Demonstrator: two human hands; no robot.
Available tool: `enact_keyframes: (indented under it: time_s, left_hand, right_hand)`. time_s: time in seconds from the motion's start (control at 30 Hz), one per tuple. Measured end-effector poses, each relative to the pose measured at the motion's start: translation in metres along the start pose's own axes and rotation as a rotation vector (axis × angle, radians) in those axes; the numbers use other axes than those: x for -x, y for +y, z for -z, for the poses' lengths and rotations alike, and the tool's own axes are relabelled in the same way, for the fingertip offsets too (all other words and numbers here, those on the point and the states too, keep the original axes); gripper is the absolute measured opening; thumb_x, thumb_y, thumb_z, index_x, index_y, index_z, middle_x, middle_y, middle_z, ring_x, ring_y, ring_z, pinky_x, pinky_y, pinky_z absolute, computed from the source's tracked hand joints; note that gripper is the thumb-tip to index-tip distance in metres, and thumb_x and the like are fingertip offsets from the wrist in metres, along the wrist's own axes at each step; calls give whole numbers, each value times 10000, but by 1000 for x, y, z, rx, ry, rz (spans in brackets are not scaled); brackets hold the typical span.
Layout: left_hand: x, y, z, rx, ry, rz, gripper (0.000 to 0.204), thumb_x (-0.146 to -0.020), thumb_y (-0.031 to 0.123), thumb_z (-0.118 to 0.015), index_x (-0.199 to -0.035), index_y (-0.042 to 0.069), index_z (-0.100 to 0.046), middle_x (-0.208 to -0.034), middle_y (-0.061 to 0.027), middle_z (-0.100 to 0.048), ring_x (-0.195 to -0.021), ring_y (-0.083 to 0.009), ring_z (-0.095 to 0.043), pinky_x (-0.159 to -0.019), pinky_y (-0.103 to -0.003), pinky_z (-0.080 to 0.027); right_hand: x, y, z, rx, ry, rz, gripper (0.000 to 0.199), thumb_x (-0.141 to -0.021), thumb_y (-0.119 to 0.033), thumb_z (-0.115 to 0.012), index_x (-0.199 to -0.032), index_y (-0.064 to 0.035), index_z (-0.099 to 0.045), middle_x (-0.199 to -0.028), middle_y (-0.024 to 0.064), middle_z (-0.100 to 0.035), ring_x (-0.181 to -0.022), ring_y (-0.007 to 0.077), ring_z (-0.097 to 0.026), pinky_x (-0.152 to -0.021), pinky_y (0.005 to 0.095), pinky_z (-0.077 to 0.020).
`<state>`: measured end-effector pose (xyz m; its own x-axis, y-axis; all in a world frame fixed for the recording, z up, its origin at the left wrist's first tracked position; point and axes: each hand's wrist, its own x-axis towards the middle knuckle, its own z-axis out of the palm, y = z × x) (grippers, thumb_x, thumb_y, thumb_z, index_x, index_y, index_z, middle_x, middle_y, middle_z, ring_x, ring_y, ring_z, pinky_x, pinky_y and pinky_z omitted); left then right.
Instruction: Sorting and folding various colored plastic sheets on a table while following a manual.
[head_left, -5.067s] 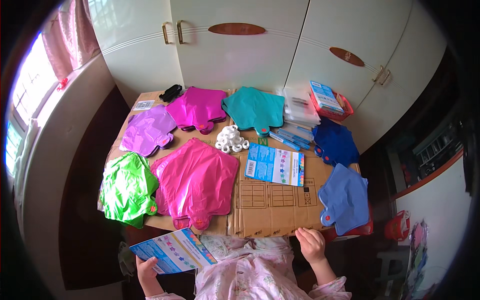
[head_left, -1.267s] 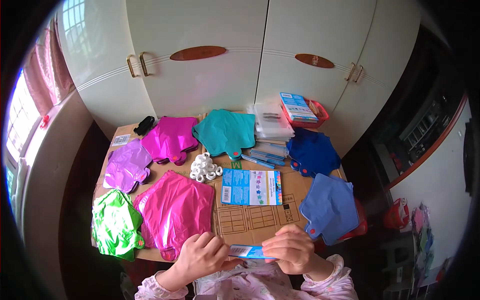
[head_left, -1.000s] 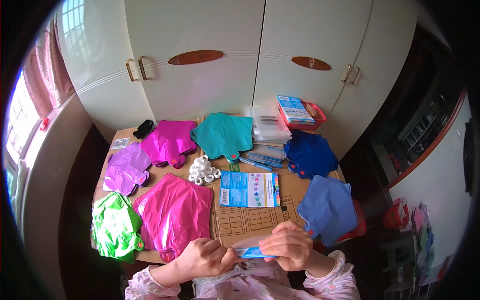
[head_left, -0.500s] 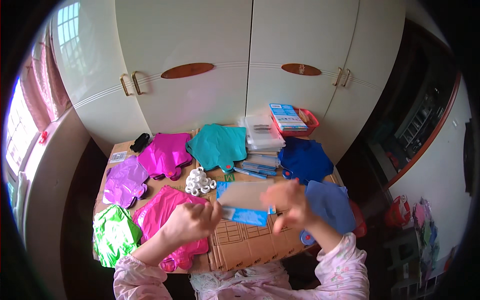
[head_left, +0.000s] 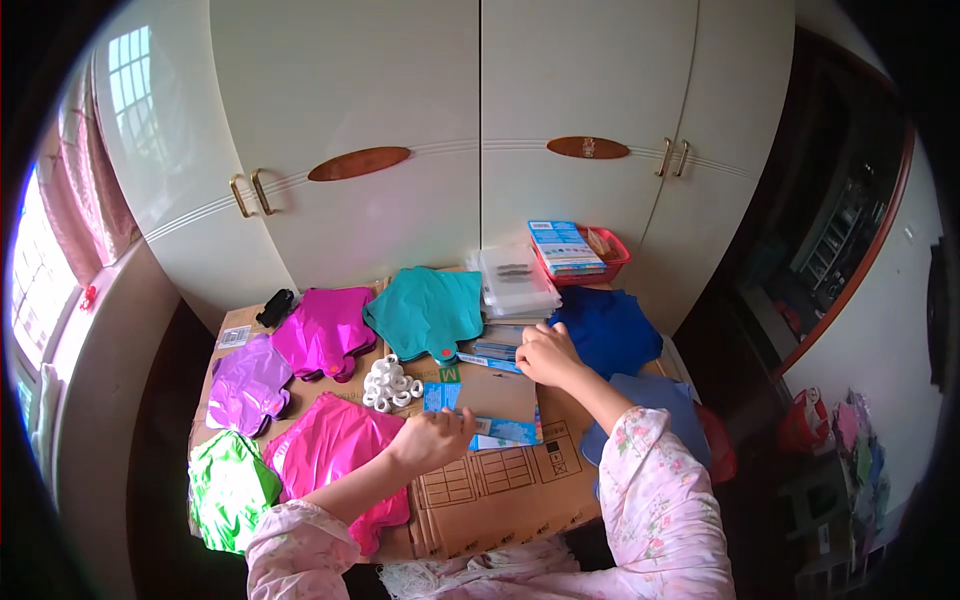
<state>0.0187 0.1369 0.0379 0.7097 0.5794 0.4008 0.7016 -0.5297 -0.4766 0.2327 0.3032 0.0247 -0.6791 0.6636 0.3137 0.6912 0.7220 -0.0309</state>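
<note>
Near the table's middle lies a clear plastic bag with a blue printed strip (head_left: 508, 430), over a blue printed card (head_left: 433, 397). My left hand (head_left: 435, 436) is closed at the near left corner of this bag, fingertips pinched on its edge. My right hand (head_left: 548, 354) is farther off, fingers curled down at the right end of a stack of blue-edged clear bags (head_left: 487, 360). What its fingertips grip is hidden under the hand. A pile of small white rings (head_left: 388, 385) sits left of the bag.
Folded foil pieces lie around the cardboard-covered table (head_left: 480, 510): green (head_left: 235, 490), pink (head_left: 335, 440), lilac (head_left: 245, 380), magenta (head_left: 320, 330), teal (head_left: 425, 310) and blue (head_left: 605, 325). Behind stand clear sleeves (head_left: 515, 280) and a red basket (head_left: 610, 255) before white cupboards.
The blue-striped bag has come down from between my hands onto the table. My right hand, spread before, has moved away to the bag stack and curled. My left hand has shifted slightly right.
</note>
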Motion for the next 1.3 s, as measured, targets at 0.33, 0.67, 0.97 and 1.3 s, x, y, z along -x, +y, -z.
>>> enact_keyframes:
  time_s: [0.33, 0.67, 0.97, 1.3]
  left_hand:
    - [-72, 23, -56, -65, -198, 74, 211, -752, 108, -575, -897, -42, -608, -617, -28, -610, -518, -131, -601, -418, -243, -450]
    - [-91, -3, -79, 393, -298, 324, 239, -764, 285, -650, -780, 59, -573, -628, -65, -609, -579, -214, -638, -471, -318, -495]
    - [-75, -8, -98, 174, -126, 388, 30, -738, 108, -586, -735, 97, -558, -632, -48, -626, -552, -187, -647, -419, -305, -491]
    - [-41, -21, -58, 320, -342, 622, 524, -705, 474, -699, -979, 52, -552, -934, -113, -625, -965, -261, -593, -746, -367, -512]
  right_hand:
    - [-28, 9, 19, -66, -307, -86, 106, -746, -229, -617, -743, -156, -693, -816, 32, -661, -845, 227, -630, -724, 438, -399]
    - [-29, 11, 22, -101, -328, -98, 109, -757, -223, -612, -762, -160, -701, -832, 26, -665, -849, 228, -629, -759, 439, -386]
    - [-25, 8, 20, -117, -314, -80, 109, -760, -228, -618, -755, -153, -697, -834, 30, -662, -857, 232, -628, -729, 443, -403]
    - [19, -5, 23, -397, -64, -263, 231, -756, -227, -661, -909, -71, -586, -900, 109, -591, -862, 282, -595, -749, 408, -440]
